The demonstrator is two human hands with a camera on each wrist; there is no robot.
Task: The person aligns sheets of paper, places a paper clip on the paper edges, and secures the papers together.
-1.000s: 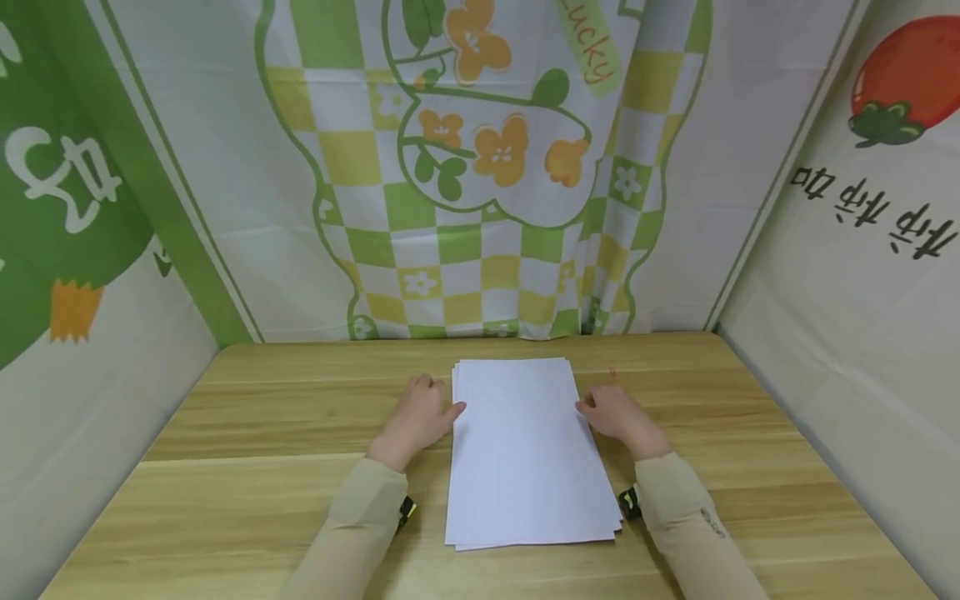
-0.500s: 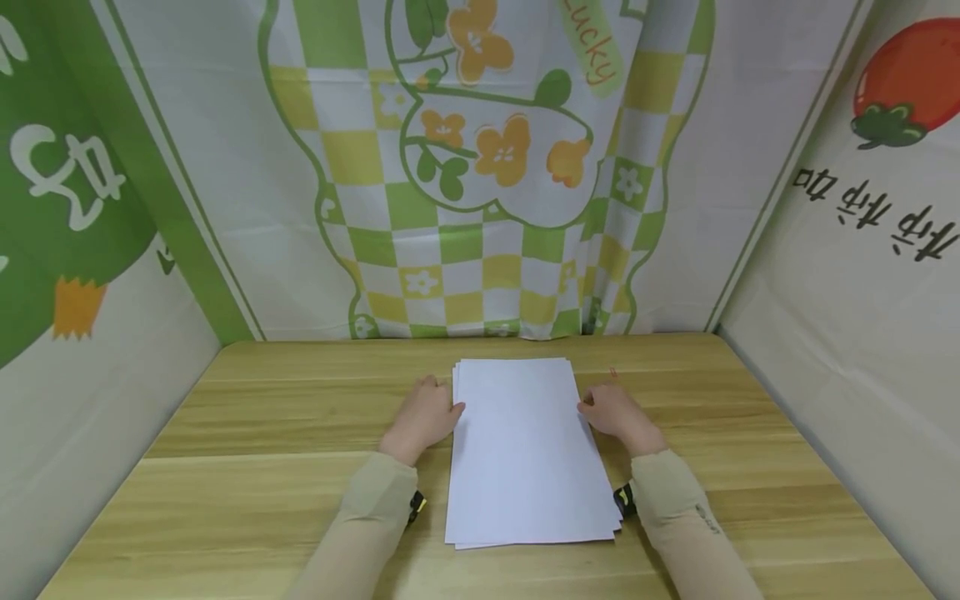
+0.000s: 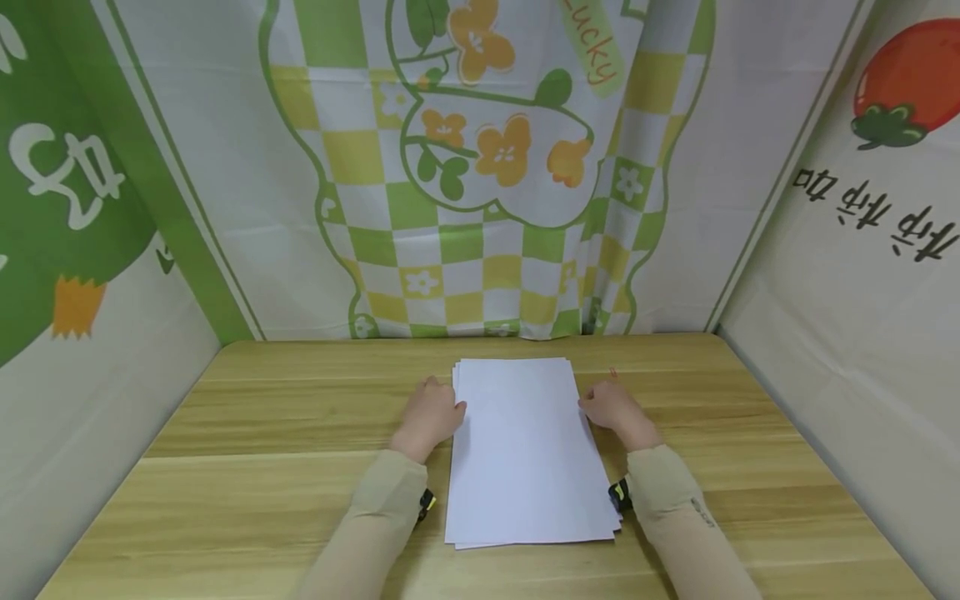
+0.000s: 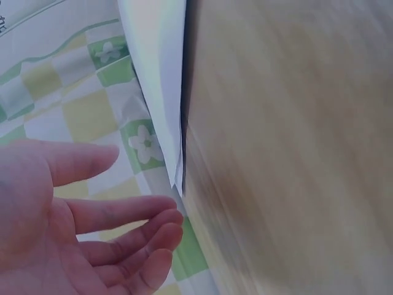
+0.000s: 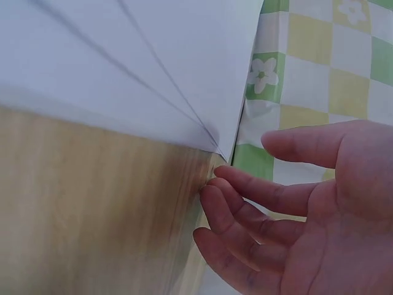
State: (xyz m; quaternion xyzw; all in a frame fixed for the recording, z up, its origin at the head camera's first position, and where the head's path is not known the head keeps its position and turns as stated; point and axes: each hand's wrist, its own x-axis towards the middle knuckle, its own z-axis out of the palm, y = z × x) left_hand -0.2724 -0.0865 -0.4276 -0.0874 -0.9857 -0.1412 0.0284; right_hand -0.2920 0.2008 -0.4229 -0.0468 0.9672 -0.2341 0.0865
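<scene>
A stack of white paper (image 3: 528, 450) lies on the wooden table, its sheets slightly out of line at the corners. My left hand (image 3: 429, 414) is beside the stack's left edge, thumb tip at the border. On the opposite side, my right hand (image 3: 617, 408) is at the right edge. The left wrist view shows the left hand (image 4: 92, 227) with loosely bent fingers and thumb apart, fingertips near a paper corner. Likewise relaxed in the right wrist view, the right hand (image 5: 295, 209) has its index fingertip close to a corner. No sheet is between thumb and fingers of either hand.
The wooden table (image 3: 247, 500) extends to both sides of the stack. A small red mark (image 3: 613, 372) lies beyond the right hand. Behind the table hangs a checked green-and-yellow curtain (image 3: 480, 250), with printed cloth walls left and right.
My left hand and forearm have drifted slightly right, toward the paper. The right forearm has shifted a little inward. The paper stack stays in place.
</scene>
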